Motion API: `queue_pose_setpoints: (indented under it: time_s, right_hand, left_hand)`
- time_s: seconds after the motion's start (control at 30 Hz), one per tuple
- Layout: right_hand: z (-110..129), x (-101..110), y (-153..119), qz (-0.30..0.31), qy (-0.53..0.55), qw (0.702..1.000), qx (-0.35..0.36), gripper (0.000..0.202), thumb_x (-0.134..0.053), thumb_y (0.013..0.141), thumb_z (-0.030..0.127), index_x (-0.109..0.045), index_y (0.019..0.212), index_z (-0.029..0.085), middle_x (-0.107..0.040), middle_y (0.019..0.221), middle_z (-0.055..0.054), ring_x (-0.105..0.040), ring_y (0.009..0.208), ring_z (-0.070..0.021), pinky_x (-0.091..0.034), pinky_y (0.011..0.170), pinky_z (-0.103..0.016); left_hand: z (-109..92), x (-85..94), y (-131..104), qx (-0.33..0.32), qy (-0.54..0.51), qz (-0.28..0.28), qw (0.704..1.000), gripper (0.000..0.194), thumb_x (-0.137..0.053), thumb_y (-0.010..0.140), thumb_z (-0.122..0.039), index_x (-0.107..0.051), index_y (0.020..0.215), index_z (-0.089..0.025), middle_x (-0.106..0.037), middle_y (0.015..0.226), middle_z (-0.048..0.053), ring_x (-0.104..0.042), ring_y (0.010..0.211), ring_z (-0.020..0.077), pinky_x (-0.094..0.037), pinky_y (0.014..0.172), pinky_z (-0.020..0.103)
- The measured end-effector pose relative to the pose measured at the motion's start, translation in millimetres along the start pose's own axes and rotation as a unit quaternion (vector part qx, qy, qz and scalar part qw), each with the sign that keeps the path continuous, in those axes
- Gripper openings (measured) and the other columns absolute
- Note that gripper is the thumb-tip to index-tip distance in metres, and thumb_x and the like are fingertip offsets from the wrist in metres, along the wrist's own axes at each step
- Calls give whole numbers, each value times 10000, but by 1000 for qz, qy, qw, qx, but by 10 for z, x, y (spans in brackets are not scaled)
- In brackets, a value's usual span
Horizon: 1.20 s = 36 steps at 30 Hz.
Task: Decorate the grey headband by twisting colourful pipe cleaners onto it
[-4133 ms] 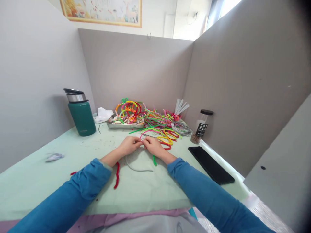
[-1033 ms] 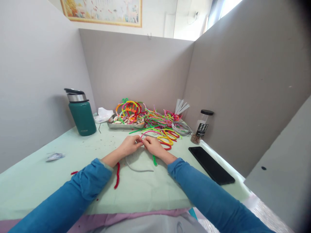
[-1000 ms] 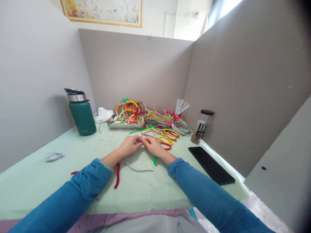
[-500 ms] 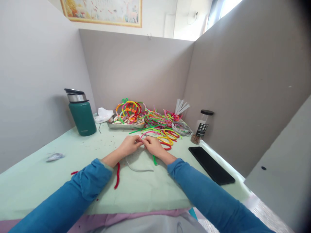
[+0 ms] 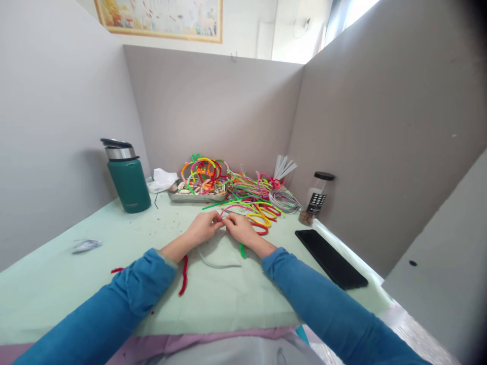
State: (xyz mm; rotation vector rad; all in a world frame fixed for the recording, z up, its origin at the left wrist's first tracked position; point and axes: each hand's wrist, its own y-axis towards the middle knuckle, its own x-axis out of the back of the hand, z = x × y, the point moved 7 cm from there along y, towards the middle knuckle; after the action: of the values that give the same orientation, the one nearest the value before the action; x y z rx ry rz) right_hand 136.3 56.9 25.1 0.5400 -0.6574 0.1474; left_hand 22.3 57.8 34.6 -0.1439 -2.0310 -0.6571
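Observation:
Above the middle of the table, my left hand (image 5: 204,226) and my right hand (image 5: 238,227) meet with fingertips pinched close together. Both are closed on a pink pipe cleaner (image 5: 236,206), which arcs up behind the fingers; its ends are hidden by them. A grey wire (image 5: 218,265) curves on the cloth just below my hands. Beside my left wrist lies a short red pipe cleaner (image 5: 184,276). A green pipe cleaner end (image 5: 242,250) pokes out under my right wrist. Looped yellow pipe cleaner (image 5: 261,219) rests right of my right hand.
At the back stands a metal tray (image 5: 196,198) with colourful pieces, beside a heap of pipe cleaners (image 5: 249,185) and a wire coil (image 5: 285,202). A green bottle (image 5: 131,185) is left; a clear jar (image 5: 314,200) and black phone (image 5: 330,258) are right. Grey partitions (image 5: 213,101) enclose the table.
My hands stay almost in place, the fingers shifting only very slightly on the pink pipe cleaner. Nothing else has visibly moved.

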Motion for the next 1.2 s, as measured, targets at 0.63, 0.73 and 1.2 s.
queue_pose_setpoints:
  time_s: [0.63,0.73,1.2]
  right_hand:
    - [16,-5,-5,7,-2,1000,15,221,-463,819,248,-557,641,157,-553,595,11,-452,584,-100,-289,550,-211]
    - [8,-10,-6,9,-8,1000,12,220,-461,820,246,-559,644,158,-556,600,10,-457,590,-103,-295,557,-214]
    - [0,-9,-4,7,-8,1000,8,220,-464,824,266,-550,651,163,-555,603,11,-457,588,-103,-293,555,-214]
  left_hand:
    - [-2,-15,2,0,4,26,1000,196,-489,755,-268,-649,779,-158,-629,663,6,-523,605,112,-338,567,204]
    - [4,-19,7,-1,2,28,1000,198,-490,753,-275,-649,777,-160,-633,667,6,-526,607,112,-339,569,203]
    - [-32,11,-3,-11,2,18,1000,213,-490,755,-294,-654,796,-165,-640,692,6,-534,626,117,-349,585,208]
